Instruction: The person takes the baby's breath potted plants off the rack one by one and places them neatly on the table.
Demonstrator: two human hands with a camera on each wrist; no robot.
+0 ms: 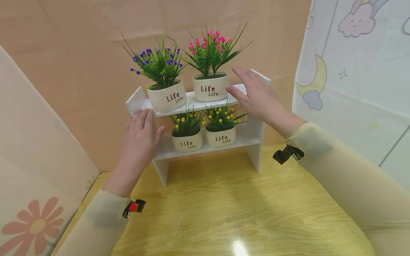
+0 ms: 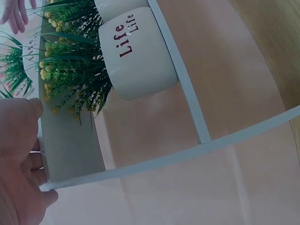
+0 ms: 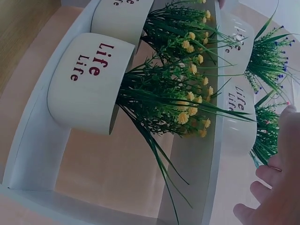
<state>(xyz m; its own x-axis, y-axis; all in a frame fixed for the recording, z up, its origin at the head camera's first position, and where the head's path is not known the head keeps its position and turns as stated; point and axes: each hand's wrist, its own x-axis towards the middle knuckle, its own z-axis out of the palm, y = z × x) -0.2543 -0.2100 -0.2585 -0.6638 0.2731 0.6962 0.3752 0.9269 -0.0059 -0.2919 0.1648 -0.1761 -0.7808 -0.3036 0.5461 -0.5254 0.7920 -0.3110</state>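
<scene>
A white two-tier shelf (image 1: 208, 146) bears several cream oval pots lettered "Life". On its upper board stand a pot with purple flowers (image 1: 168, 96) and a pot with pink flowers (image 1: 210, 88). Two pots with yellow flowers, a left one (image 1: 187, 142) and a right one (image 1: 221, 137), sit on the lower board. My left hand (image 1: 138, 137) is at the upper board's left end, below the purple-flowered pot; some fingertips are hidden behind the board in the left wrist view. Beside the pink-flowered pot, on its right, my right hand (image 1: 259, 94) has its fingers extended, holding nothing.
The shelf stands on a wood-grain table (image 1: 217, 206), close to a peach backdrop (image 1: 96, 89). A white panel with a flower print (image 1: 36, 224) rises at the left. On the right hangs a pale sheet with a moon print (image 1: 315, 80).
</scene>
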